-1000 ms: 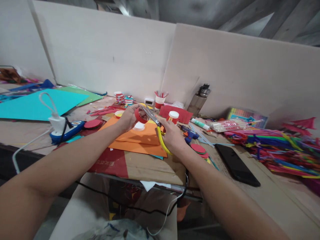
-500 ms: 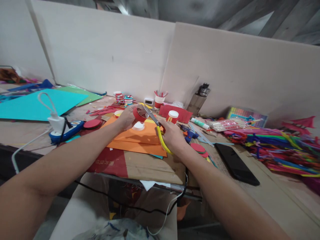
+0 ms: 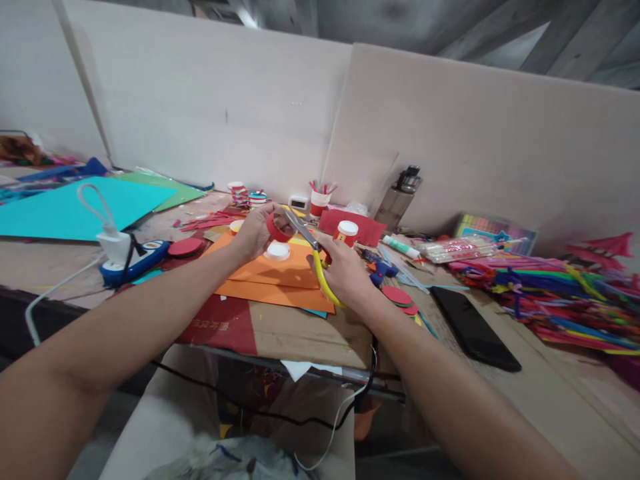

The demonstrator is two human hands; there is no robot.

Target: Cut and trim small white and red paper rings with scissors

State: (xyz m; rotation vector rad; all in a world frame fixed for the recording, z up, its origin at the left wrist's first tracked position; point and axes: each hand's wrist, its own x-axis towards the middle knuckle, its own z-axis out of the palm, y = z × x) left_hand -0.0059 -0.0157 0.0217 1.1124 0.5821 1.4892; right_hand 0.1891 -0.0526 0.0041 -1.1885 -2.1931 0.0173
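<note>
A curled red paper strip (image 3: 278, 230), bent into a ring, is pinched in the fingers of my left hand (image 3: 257, 230). My right hand (image 3: 346, 270) is closed round the yellow handles of a pair of scissors (image 3: 324, 279). The metal blades point up and left, right beside the red ring; whether they touch it I cannot tell. Below the ring, a white round lid or cup (image 3: 277, 251) rests on orange paper sheets (image 3: 270, 295). Just behind my right hand stands a small red cup with a white top (image 3: 347, 231).
A phone (image 3: 473, 327) and bundles of coloured pipe cleaners (image 3: 550, 293) lie to the right. Red discs (image 3: 397, 297) and a glue stick (image 3: 401, 247) are nearer. A bottle (image 3: 399, 199) stands by the wall panel. At left are a blue power strip (image 3: 135, 263) and turquoise sheet (image 3: 85, 207).
Both hands keep nearly the same place. The fingers of my right hand look slightly more spread at the scissors' handles, and the red ring has shifted very slightly.
</note>
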